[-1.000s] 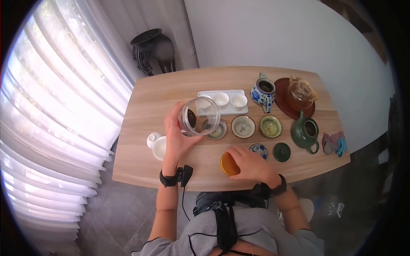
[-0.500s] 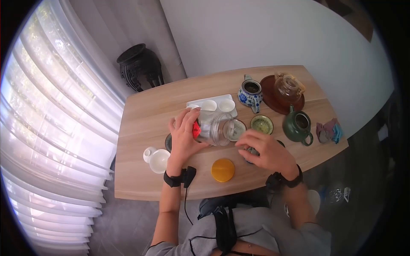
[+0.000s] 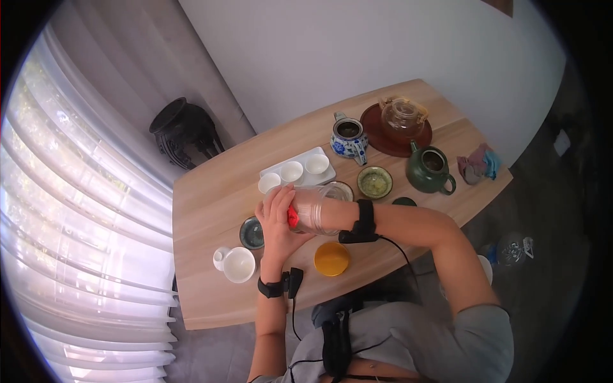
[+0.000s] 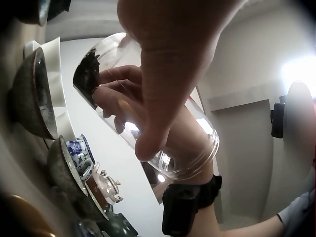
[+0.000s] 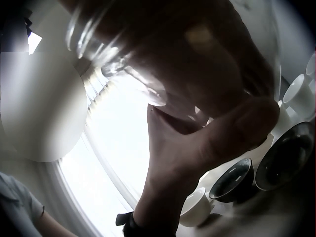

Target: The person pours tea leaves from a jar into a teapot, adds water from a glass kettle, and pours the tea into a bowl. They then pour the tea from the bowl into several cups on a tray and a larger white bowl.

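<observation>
A clear jar (image 3: 310, 210) with a red label lies tilted in my left hand (image 3: 278, 223), whose fingers and thumb wrap round it. My right hand (image 4: 186, 132) is inside the jar up to the wrist, seen through the glass in the left wrist view. Its slightly bent fingers reach the dark dry leaves (image 4: 88, 71) at the jar's bottom; no leaves show held between them. On the table below the jar's mouth lies a round orange-yellow lid (image 3: 332, 258).
Left of the jar are a dark bowl (image 3: 251, 233) and a white bowl (image 3: 239, 265). Beyond are a white tray (image 3: 329, 175) with three cups, a blue-and-white teapot (image 3: 348, 142), a glass teapot (image 3: 403, 117), a green teapot (image 3: 426, 171), a greenish bowl (image 3: 375, 183) and a crumpled cloth (image 3: 476, 165).
My right hand let go of the lid, leaving it on the table, then moved up and left into the jar. My left hand tipped the jar onto its side, mouth to the right. The head view turned.
</observation>
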### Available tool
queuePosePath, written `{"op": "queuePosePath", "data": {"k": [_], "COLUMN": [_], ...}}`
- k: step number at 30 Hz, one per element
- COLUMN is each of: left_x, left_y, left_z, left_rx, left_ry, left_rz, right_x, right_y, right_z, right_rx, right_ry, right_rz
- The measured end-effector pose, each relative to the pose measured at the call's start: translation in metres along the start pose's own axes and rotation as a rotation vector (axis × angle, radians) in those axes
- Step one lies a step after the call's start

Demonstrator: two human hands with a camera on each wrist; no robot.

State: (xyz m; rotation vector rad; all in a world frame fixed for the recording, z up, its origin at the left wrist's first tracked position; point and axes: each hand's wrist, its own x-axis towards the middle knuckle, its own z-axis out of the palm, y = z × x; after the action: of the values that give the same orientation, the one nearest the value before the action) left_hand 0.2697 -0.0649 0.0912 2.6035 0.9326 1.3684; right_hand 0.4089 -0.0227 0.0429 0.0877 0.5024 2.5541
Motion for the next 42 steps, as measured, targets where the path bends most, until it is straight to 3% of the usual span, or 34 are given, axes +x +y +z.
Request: {"op": "queuePosePath", "data": {"k": [8, 9, 11, 15, 18, 20, 21, 23, 24, 26, 29, 32, 35, 36, 38, 42], "left_x": [-0.006, -0.007, -0.009, -0.01, -0.009, -0.011, -0.012, -0.013, -0.014, -0.019, -0.019, -0.021, -0.019, -0.02, -0.02, -0.02], "left_y": [-0.006, -0.007, -0.009, -0.009, -0.006, -0.006, -0.007, -0.01, -0.011, -0.017, -0.02, -0.022, -0.018, -0.018, -0.019, -0.021], "left_z": [-0.004, -0.004, -0.004, -0.004, -0.002, 0.0, -0.001, -0.002, -0.003, -0.004, -0.004, -0.002, -0.003, -0.003, -0.002, -0.001], "left_rx": [0.027, 0.02, 0.025, 0.004, -0.017, -0.008, -0.012, 0.001, -0.018, -0.034, -0.07, -0.105, -0.085, -0.061, -0.057, -0.043], "left_ry": [0.044, 0.045, 0.081, 0.075, 0.06, 0.057, 0.057, 0.095, 0.1, 0.108, 0.107, 0.135, 0.102, 0.098, 0.095, 0.094], "left_rz": [-0.057, -0.059, -0.085, -0.142, -0.134, -0.169, -0.167, -0.201, -0.231, -0.257, -0.307, -0.326, -0.366, -0.364, -0.358, -0.359], "right_x": [0.001, -0.007, -0.029, -0.038, -0.044, -0.052, -0.056, -0.071, -0.083, -0.12, -0.19, -0.274, -0.321, -0.325, -0.33, -0.334], "right_y": [-0.014, -0.002, 0.042, 0.057, 0.058, 0.056, 0.056, 0.06, 0.063, 0.063, 0.041, -0.021, -0.051, -0.056, -0.061, -0.067], "right_z": [-0.009, 0.003, 0.048, 0.066, 0.065, 0.068, 0.07, 0.077, 0.085, 0.109, 0.13, 0.117, 0.093, 0.087, 0.077, 0.067], "right_rx": [-2.783, -2.786, -3.006, -3.002, -2.881, -3.016, -3.017, -2.855, -2.856, -2.73, -2.567, -2.326, -2.298, -2.296, -2.316, -2.258], "right_ry": [-0.234, -0.225, 0.131, 0.219, 0.251, 0.305, 0.312, 0.374, 0.39, 0.485, 0.851, 1.251, 1.388, 1.4, 1.423, 1.435], "right_rz": [-0.685, -0.679, -0.697, -0.692, -0.784, -0.601, -0.602, -0.882, -0.882, -1.192, -1.405, -1.483, -1.36, -1.365, -1.208, -1.153]}}
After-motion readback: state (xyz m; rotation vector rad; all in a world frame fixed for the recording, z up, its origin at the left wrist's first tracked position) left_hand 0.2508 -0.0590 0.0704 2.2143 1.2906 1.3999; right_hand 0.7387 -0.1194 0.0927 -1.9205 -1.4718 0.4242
